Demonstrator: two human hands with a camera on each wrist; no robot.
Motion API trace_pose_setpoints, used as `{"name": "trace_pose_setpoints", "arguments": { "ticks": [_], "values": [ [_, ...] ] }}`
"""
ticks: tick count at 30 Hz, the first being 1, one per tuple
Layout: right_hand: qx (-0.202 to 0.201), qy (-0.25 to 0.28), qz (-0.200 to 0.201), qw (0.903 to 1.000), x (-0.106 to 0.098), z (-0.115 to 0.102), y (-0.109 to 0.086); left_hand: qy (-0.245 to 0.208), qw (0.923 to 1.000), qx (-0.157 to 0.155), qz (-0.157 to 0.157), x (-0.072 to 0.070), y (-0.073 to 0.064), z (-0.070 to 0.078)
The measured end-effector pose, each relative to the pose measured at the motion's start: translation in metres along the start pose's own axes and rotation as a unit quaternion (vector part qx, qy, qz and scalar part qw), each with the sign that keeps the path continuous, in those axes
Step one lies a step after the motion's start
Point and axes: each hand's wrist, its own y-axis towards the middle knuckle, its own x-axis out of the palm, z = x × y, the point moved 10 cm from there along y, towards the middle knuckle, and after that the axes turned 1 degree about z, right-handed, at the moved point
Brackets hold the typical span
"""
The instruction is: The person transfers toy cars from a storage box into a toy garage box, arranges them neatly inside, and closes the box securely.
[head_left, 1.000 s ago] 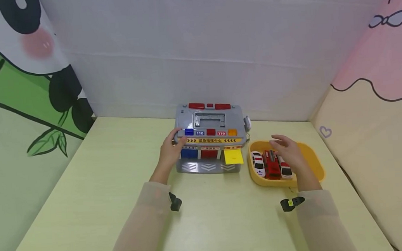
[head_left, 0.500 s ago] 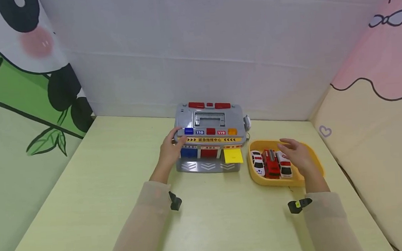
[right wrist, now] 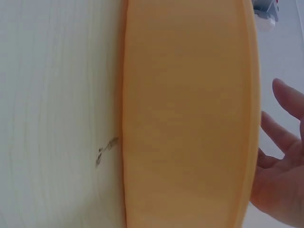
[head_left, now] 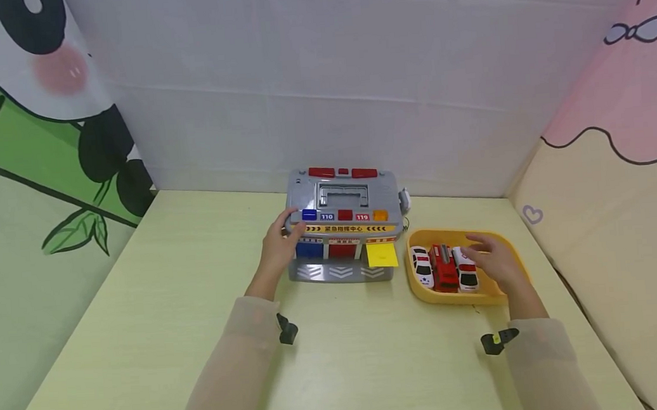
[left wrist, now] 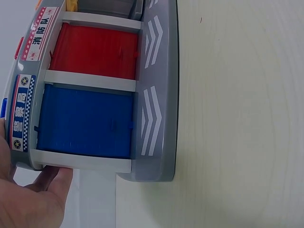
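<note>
A grey toy rescue station [head_left: 382, 195] stands on the table, with a blue door [left wrist: 85, 121], a red door [left wrist: 95, 52] and a raised yellow door [head_left: 381, 255]. My left hand [head_left: 277, 250] grips its left end, thumb on top and fingers round the side. To the right, a yellow tray [head_left: 438, 298] holds a white-and-black toy police car [head_left: 422, 267], a red toy fire truck [head_left: 444, 273] and a white-and-red toy ambulance [head_left: 466, 270]. My right hand [head_left: 501, 263] hovers over the tray beside the ambulance, fingers loosely bent. In the right wrist view, the tray wall hides the cars.
The pale table [head_left: 339, 357] runs up to a white back wall [head_left: 332, 90]. Painted side walls flank it left and right. A small grey-white part [head_left: 405, 201] sticks out from the station's right end.
My right hand has shifted right across the tray, from above the ambulance to its right side, uncovering it. My left hand stays on the station.
</note>
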Motion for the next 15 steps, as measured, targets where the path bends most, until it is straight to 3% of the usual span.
{"name": "trace_pose_setpoints", "arguments": {
  "ticks": [7, 15],
  "values": [
    [0.003, -0.033, -0.051, 0.9982, 0.004, 0.014, 0.001, 0.006, 1.0, 0.008, -0.001, 0.001, -0.002, 0.002],
    [0.033, -0.021, -0.088, 0.9954, 0.01, 0.03, 0.005, 0.006, 1.0, 0.008, 0.002, -0.001, -0.001, 0.002]
  ]
}}
